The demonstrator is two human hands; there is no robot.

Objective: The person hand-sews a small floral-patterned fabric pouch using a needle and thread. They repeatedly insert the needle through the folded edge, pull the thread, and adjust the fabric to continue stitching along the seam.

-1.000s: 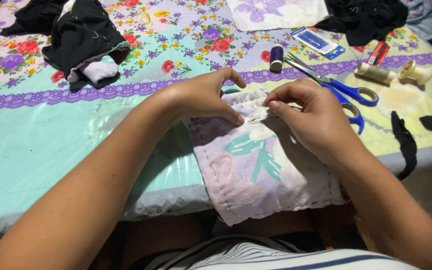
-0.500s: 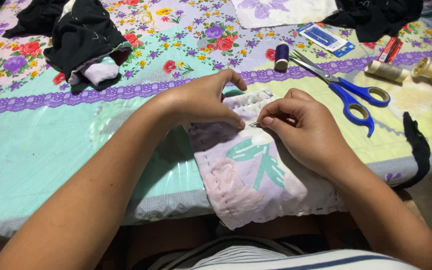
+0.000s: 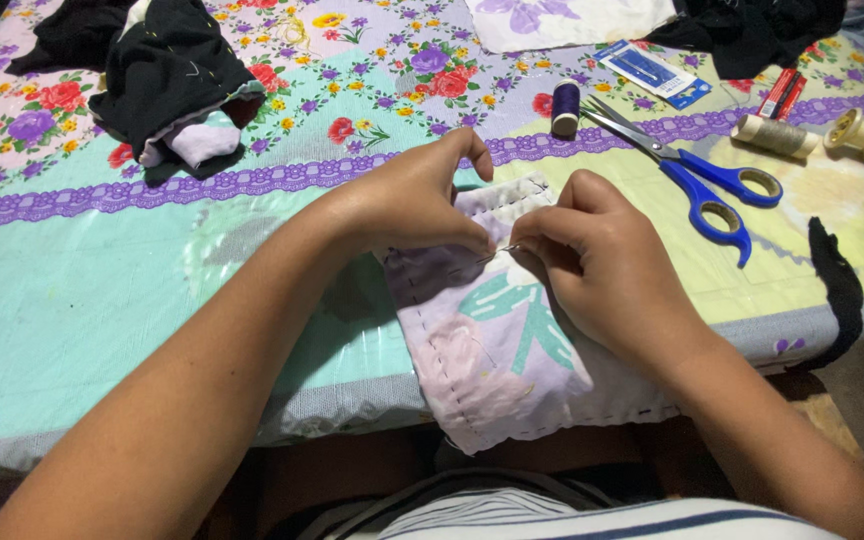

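On the floral tablecloth point(image 3: 72, 300), a pale patchwork cloth point(image 3: 492, 350) hangs over the near edge. The left hand point(image 3: 412, 200) pins it down, fingers curled; the right hand point(image 3: 602, 270) pinches a needle point(image 3: 508, 249). Blue scissors point(image 3: 692, 170) and a dark thread spool point(image 3: 565, 106) lie beyond.

My table point(image 3: 62, 300) wears a glossy floral cloth: flowers across the top of the frame, a purple lace band point(image 3: 202, 183) running left to right, plain turquoise at lower left. At upper left lies a heap of black fabric point(image 3: 167, 70) with a pale piece tucked in. A white floral cloth point(image 3: 567, 20) sits at top centre, more black fabric point(image 3: 752, 30) at top right. Right of centre lie a dark thread spool point(image 3: 565, 105), blue-handled scissors point(image 3: 697, 175), a blue needle card point(image 3: 652, 72), a red pen-like item point(image 3: 780, 93) and two cream spools point(image 3: 817, 133). A black strip point(image 3: 837, 285) hangs over the right edge. The lilac patchwork piece point(image 3: 497, 350) I'm stitching drapes over the near edge at centre.
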